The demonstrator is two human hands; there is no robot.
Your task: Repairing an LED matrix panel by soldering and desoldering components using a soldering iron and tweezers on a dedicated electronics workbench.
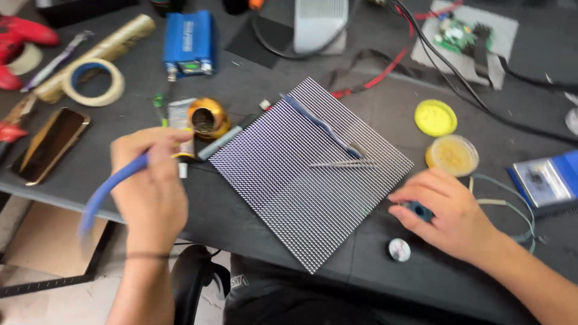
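1. In the head view, we see the left hand (152,180) closed around a soldering iron (174,157) with a blue handle; its metal tip points right toward the near left edge of the panel, and its blue cord trails down to the lower left.
2. The right hand (448,210) rests on the dark table (385,108), its fingers curled around a small blue spool (418,210) just off the panel's right corner.
3. Between the hands lies a square LED panel (307,174), turned like a diamond, its face a fine grid of pale dots.
4. On the panel we see a blue-handled tool (319,123) and thin metal tweezers (340,164), both lying loose.
5. Just beyond the left hand stands a round brass-coloured tip cleaner (208,118), touching a small grey tube (179,114) with a printed label.
6. Farther back sits a blue box-shaped unit (189,42) with a pale label strip along its front.
7. On the right, a yellow round lid (435,117) lies near an open round tin of amber paste (452,154).
8. At the right edge, a blue rectangular case (545,180) carries a grey label.
9. At the left, a ring of masking tape (93,82) lies near a phone (51,144) with a tan case.
10. A small round white disc (399,250) lies near the right wrist.
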